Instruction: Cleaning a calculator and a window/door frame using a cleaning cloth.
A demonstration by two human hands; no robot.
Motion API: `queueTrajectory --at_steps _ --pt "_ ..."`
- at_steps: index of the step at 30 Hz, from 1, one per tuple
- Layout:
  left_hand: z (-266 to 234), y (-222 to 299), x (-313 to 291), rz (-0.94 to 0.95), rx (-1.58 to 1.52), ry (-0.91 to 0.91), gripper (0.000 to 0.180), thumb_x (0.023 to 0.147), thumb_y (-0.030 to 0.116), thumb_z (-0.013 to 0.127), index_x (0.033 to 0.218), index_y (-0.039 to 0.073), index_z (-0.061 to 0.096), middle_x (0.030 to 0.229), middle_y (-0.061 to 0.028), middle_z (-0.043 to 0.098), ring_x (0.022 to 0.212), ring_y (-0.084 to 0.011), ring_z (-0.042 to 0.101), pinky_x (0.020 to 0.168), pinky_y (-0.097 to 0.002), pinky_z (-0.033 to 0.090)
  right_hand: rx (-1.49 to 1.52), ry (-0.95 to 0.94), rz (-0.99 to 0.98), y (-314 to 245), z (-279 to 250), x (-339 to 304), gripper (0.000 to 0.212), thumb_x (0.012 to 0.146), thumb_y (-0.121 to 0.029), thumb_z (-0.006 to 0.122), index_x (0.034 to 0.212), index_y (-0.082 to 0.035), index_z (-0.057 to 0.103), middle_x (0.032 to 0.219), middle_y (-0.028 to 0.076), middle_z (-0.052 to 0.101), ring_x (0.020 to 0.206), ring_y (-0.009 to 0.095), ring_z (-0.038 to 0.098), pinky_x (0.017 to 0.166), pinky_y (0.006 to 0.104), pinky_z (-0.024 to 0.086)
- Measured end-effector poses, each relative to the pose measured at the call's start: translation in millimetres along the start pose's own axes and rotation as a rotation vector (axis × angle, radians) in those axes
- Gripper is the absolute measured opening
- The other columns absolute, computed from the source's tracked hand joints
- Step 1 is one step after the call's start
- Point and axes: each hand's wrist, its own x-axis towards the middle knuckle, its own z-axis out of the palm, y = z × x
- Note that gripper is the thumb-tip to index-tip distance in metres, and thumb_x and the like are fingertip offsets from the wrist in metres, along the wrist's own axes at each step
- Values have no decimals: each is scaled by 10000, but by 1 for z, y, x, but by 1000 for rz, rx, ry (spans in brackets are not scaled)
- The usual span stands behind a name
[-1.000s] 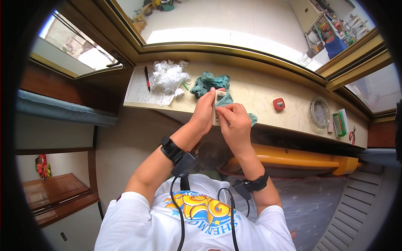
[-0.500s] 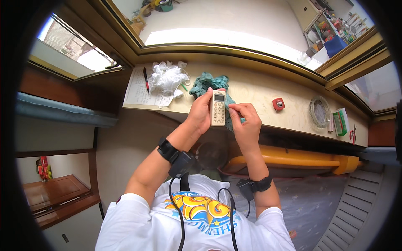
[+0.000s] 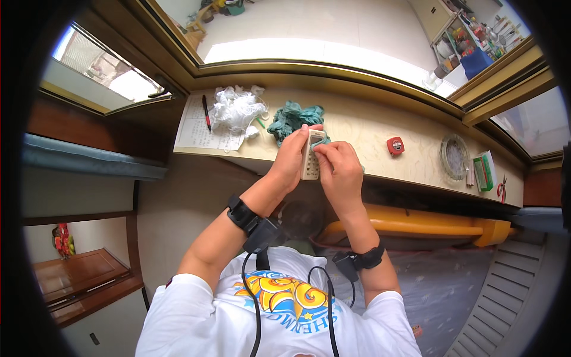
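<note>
A person's bare left hand point(image 3: 289, 156) grips a cream remote control point(image 3: 310, 165) along its left side, over the front edge of a pale countertop point(image 3: 366, 128) beneath a window. The remote's long axis runs away from the person, leaning slightly right at the far end; its small display end points toward the window, the keypad end toward the person, button face up. The right hand point(image 3: 342, 169), fingers pinched together, holds a teal cloth point(image 3: 321, 143) against the face near the display. Bunched teal fabric point(image 3: 295, 118) lies just beyond the left hand. To the left sit a crumpled white bundle point(image 3: 236, 110), a pen point(image 3: 206, 113) and handwritten paper point(image 3: 199, 130); to the right, a red tape measure point(image 3: 395, 146) and a round glass dish point(image 3: 454, 157).
</note>
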Motion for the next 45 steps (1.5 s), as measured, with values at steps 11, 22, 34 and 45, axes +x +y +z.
queueTrajectory --at_steps 11,22,34,45 --pt "-3 4 5 -29 -161 63 421 1019 336 362 1176 1 562 905 -51 620 815 -128 594 745 -275 495 83 45 124 0 -9 -15 87 769 -28 666 856 -40 670 808 99 593 768 276 584 670 356 468" --pt "6 4 1 62 -16 46 419 1022 308 346 1216 -11 536 947 -46 599 858 -118 570 775 -273 477 -74 16 26 10 -5 -20 98 752 -46 677 849 -56 671 792 72 584 762 261 573 668 361 461" --pt "5 -3 4 66 -15 46 431 1025 318 343 1222 -20 525 955 -59 601 847 -129 575 787 -278 477 -36 22 -73 -3 -2 -14 108 740 -21 688 846 -44 680 796 83 602 762 261 588 670 351 472" --pt "9 1 2 65 -32 48 433 1023 329 343 1210 -21 515 927 -55 581 823 -122 565 754 -275 477 -78 37 9 6 -7 -16 117 734 -38 699 848 -52 682 791 83 597 759 259 587 672 354 467"
